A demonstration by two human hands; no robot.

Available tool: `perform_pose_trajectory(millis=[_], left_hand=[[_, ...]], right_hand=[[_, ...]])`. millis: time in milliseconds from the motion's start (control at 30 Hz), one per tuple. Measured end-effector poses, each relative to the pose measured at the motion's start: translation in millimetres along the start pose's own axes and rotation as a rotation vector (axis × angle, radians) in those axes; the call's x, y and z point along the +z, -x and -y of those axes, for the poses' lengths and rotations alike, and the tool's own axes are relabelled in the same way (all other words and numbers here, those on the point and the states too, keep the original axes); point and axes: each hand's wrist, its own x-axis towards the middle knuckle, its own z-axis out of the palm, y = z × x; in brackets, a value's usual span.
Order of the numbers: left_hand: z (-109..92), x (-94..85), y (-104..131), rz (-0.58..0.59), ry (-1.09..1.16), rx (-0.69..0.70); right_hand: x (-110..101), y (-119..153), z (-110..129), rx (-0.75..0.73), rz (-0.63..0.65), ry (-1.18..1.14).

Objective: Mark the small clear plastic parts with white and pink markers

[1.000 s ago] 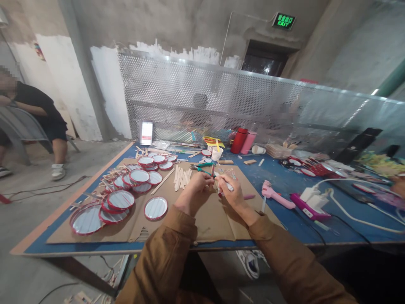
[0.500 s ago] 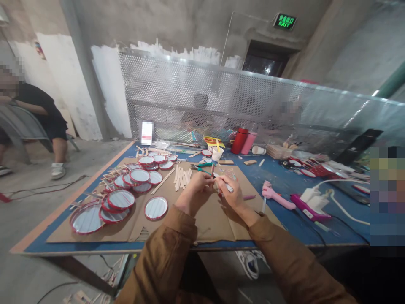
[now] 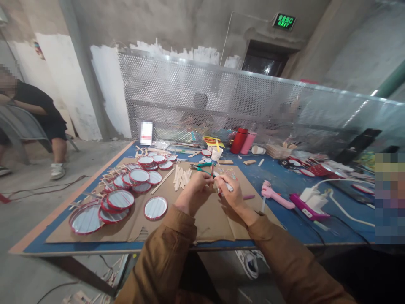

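Observation:
Both hands meet over the cardboard sheet on the table. My left hand is closed on a narrow reddish-brown stick that stands up from its fingertips. In my right hand is a white marker, its front end close to the stick. Whether the tip touches the stick is too small to tell. Just beyond the left fingers lie pliers with teal handles. A pile of pale craft sticks is left of that hand. One round red-rimmed disc lies nearer me.
Several red-rimmed discs are heaped at the left. To the right are a pink glue gun, a purple power strip and white cables. A paper cup, a red bottle and a pink bottle stand at the back.
Almost nothing differs. Both hands keep their grip and place, with only a tiny shift of the fingers and of the view.

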Motion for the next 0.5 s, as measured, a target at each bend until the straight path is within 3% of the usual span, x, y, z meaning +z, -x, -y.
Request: perform_pose_trajectory(millis=[200,500], left_hand=[[-4.6,-1.0,2.3,0.019,-0.028,-0.013],[6.4,0.6,-3.5,0.040,-0.024,0.006]], right_hand=[[0.8,0.2,-2.5,0.021,-0.004,-0.021],[0.9,-0.3,-0.9,-0.024,0.001,-0.005]])
